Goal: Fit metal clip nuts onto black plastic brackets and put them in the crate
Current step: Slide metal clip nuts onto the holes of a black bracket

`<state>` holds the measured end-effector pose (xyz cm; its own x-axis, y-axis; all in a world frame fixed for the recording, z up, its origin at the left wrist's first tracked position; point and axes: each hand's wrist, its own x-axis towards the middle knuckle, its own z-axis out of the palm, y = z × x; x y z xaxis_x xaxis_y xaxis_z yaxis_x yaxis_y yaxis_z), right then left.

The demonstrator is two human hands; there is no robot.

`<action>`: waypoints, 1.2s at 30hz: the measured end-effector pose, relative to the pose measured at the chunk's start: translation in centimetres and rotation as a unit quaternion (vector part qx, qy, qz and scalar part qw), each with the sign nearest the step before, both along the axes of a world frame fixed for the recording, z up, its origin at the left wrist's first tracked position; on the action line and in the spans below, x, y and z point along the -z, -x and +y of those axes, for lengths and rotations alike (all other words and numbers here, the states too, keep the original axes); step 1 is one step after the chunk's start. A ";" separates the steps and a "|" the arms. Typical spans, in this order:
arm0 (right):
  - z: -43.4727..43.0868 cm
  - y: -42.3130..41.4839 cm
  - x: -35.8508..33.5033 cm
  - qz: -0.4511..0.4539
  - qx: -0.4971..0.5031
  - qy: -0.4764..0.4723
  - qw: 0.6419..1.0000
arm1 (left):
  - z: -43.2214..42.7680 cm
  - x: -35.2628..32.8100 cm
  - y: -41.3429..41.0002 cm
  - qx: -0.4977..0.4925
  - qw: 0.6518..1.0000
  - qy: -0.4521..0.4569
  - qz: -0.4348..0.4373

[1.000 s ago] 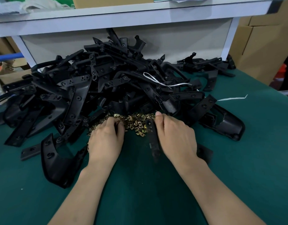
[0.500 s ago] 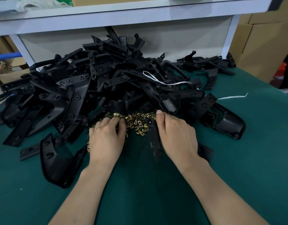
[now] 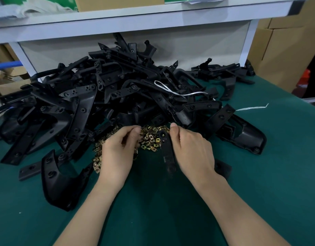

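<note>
Nearest the front edge of the green tabletop [image 3: 259, 174], two bare forearms reach forward. Since a second ago the left hand [image 3: 117, 153] has raised its knuckles. Its fingers are curled, thumb against forefinger, over the clip nuts [image 3: 149, 140]; whether it pinches a nut cannot be told. As before, the right hand [image 3: 192, 150] grips a narrow black bracket [image 3: 166, 151], whose far end reaches over the brassy nuts scattered between the hands. Behind rises a heap of black brackets [image 3: 108, 96], unmoved, with a white strap [image 3: 170, 90] draped across it. A white shelf frame [image 3: 135, 20] stands along the far edge, and cardboard boxes [image 3: 280, 50] sit beyond the right corner.
</note>
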<state>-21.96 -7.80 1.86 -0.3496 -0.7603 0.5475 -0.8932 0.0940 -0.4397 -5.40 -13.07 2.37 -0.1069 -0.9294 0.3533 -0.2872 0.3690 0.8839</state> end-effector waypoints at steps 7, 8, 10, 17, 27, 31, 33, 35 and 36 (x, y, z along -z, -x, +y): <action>-0.1 0.2 0.1 0.008 0.004 -0.013 1.000 | 0.6 0.0 0.7 0.138 0.959 -0.178 0.171; -0.1 0.2 0.1 0.007 0.002 -0.015 1.000 | 0.7 0.0 0.6 0.149 0.956 -0.179 0.176; -0.1 0.3 0.1 0.003 0.000 -0.023 1.000 | 0.9 -0.1 0.6 0.166 0.958 -0.170 0.161; -0.1 0.3 0.1 0.008 -0.004 -0.031 0.999 | 1.5 -0.6 0.8 0.169 0.975 -0.100 0.104; -0.1 0.3 0.1 0.001 -0.009 -0.030 1.000 | 1.7 -0.8 0.7 0.177 0.974 -0.098 0.104; -0.1 0.3 0.1 0.004 -0.009 -0.025 1.000 | 1.7 -0.7 0.7 0.176 0.974 -0.097 0.106; -0.1 0.3 0.1 0.002 -0.008 -0.026 1.000 | 1.7 -0.7 0.8 0.166 0.975 -0.100 0.108; -0.2 0.3 0.2 0.003 -0.005 -0.031 1.000 | 1.5 -0.5 0.8 0.159 0.974 -0.112 0.111; -0.2 0.3 0.2 0.002 -0.004 -0.032 0.999 | 1.5 -0.5 0.9 0.159 0.974 -0.119 0.114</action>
